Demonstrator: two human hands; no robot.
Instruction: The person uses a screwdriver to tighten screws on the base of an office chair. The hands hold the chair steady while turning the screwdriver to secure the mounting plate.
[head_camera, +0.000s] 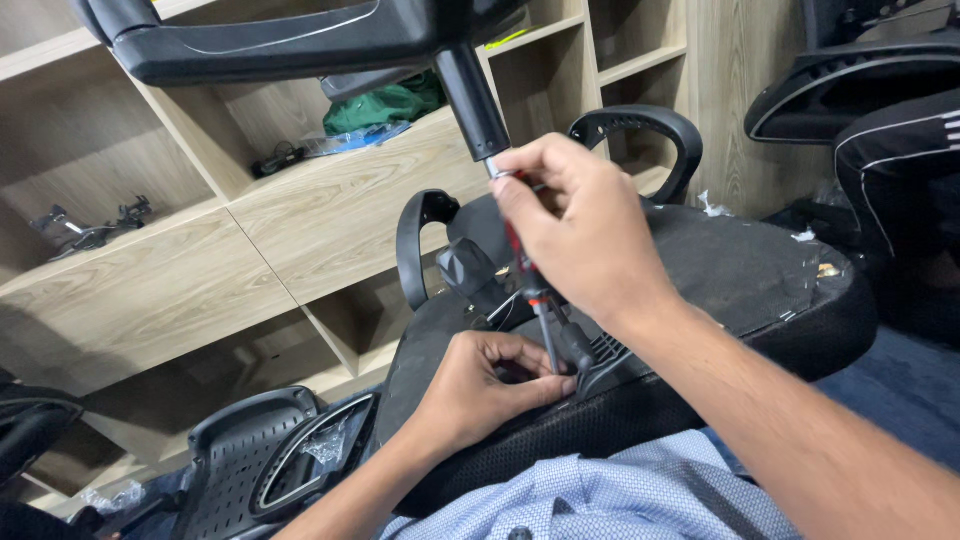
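Right hand (585, 235) grips a screwdriver (535, 300), left hand (480, 385) apparently pinching something on the upturned chair seat (740, 270) beside wooden shelves (320, 210).

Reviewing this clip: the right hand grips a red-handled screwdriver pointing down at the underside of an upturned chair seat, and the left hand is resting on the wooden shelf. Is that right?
Not quite. In the head view the left hand is not on the wooden shelf; it rests on the chair seat at the screwdriver tip. The right hand does grip the screwdriver pointing down.

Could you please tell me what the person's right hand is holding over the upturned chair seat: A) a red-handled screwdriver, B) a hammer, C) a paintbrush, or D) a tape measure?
A: the right hand grips a red-handled screwdriver, shaft pointing down to the seat underside beside the left hand.
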